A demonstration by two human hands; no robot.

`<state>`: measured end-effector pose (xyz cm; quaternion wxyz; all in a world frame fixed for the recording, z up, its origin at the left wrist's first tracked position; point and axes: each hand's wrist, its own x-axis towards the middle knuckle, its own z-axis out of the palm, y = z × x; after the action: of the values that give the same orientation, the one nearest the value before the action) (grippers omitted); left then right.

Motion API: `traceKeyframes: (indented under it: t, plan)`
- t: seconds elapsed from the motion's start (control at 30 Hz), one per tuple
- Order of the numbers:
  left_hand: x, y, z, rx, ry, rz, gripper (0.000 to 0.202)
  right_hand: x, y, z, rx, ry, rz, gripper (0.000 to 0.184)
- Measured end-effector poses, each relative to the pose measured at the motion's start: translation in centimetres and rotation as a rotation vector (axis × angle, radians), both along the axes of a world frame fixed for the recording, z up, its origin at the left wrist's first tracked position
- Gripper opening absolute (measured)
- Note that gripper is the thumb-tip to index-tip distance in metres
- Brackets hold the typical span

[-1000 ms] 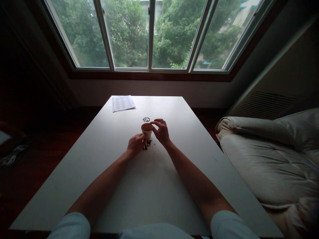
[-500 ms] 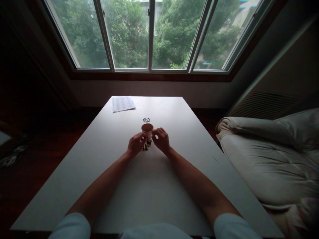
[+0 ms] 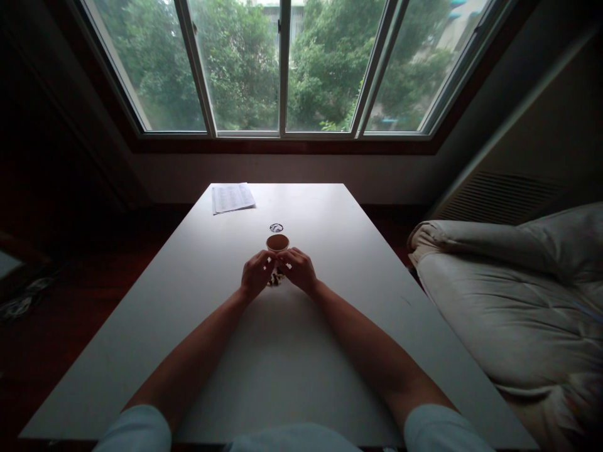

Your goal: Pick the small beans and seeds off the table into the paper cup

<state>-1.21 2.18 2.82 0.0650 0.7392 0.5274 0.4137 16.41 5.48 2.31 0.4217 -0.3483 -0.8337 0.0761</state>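
Observation:
A brown cup point(image 3: 277, 242) with a pale rim stands on the white table, its open top facing up. Just in front of it, my left hand point(image 3: 257, 272) and my right hand point(image 3: 298, 269) meet at the fingertips. Thumb and fingers are pinched on each hand, with small gaps of light showing through. Whatever lies between the fingertips is too small to make out. Beneath the hands is a little heap of small dark and pale pieces point(image 3: 274, 280), partly hidden by the fingers. The hands cover the cup's lower front.
Behind the cup lies a round black-and-white disc point(image 3: 276, 228). Printed paper sheets point(image 3: 233, 198) rest at the far left of the white table point(image 3: 292, 370). A padded grey-beige seat point(image 3: 509, 295) stands to the right, and a window point(image 3: 282, 75) is beyond the table.
My right hand has moved left from beside the cup, and its fingertips now meet those of my left hand in front of it. The left hand and cup have barely moved.

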Motion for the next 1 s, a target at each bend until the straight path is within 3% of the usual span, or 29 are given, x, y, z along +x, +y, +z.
traceKeyframes:
  t: [0.57,0.73,1.0]
  plan:
    - [0.4,-0.4,0.6,-0.041,-0.094,0.042,0.016,0.0,0.2,0.1,0.036,-0.018,-0.015,0.017]
    - [0.2,-0.2,0.3,-0.051,-0.080,0.059,0.016,0.1,0.3,0.4,0.026,0.080,-0.127,0.014]
    - [0.0,0.6,-0.7,-0.165,0.101,0.022,0.018,-0.3,0.9,1.4,-0.038,0.239,-0.243,0.017]
